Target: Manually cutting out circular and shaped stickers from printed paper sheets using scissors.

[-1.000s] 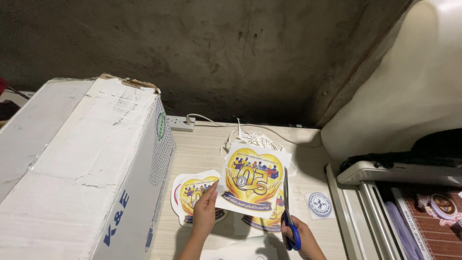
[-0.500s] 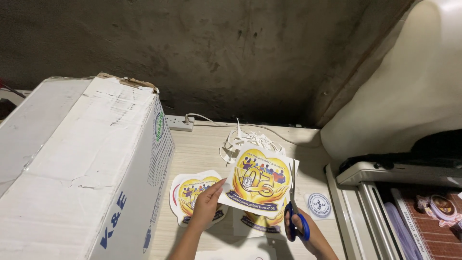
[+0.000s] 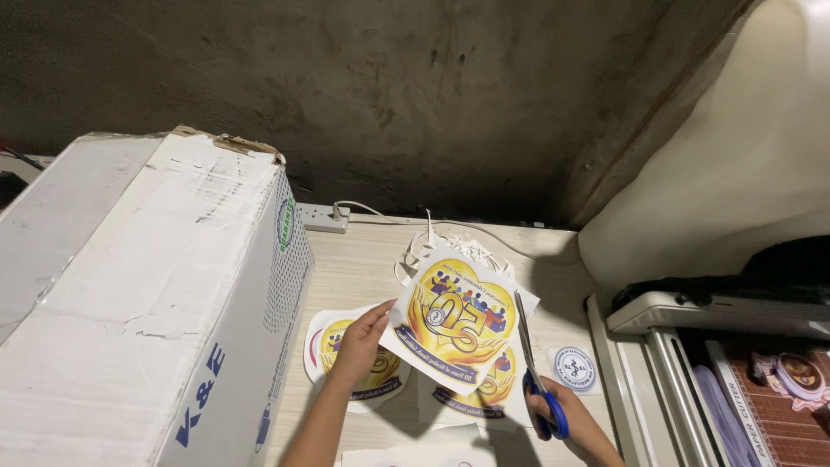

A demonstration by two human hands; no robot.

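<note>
Nearest the viewer, the right hand point(image 3: 577, 424) grips blue-handled scissors point(image 3: 538, 380), their blades pointing away along the right edge of a printed sheet point(image 3: 458, 318) bearing a yellow heart design. The left hand point(image 3: 359, 342) pinches that sheet's left edge, holding it tilted above the tabletop point(image 3: 363, 268) between both hands. Cut-out prints point(image 3: 346, 359) lie beneath; farther off are paper trimmings point(image 3: 432, 246), a power strip point(image 3: 324, 218) and a large cardboard box point(image 3: 138, 294).

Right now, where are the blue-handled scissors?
In the head view, the scissors are low and right of centre, held in the right hand, blades pointing up along the right edge of the yellow printed sheet that the left hand holds.
</note>
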